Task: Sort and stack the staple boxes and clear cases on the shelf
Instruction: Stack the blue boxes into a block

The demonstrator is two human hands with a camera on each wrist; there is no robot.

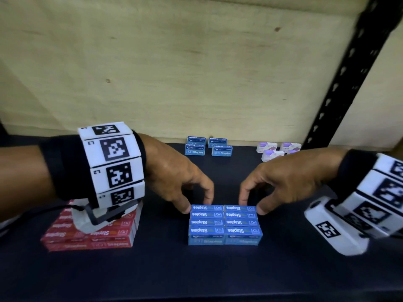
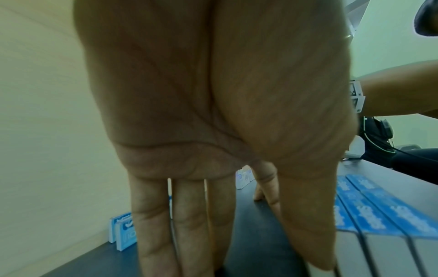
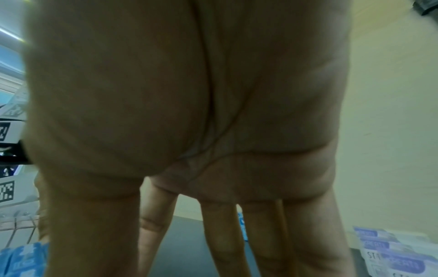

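The blue staple boxes (image 1: 225, 223) sit in a tidy block in the middle of the shelf (image 1: 196, 275). The left hand (image 1: 174, 175) pinches the block's 9 o'clock far corner, the right hand (image 1: 283, 179) its 3 o'clock corner. They look small, stiff and smooth, so squeeze both ends. Only the head view shows the red boxes (image 1: 91, 234) at 9 o'clock; the right wrist view shows the clear cases (image 3: 398, 253) close up.
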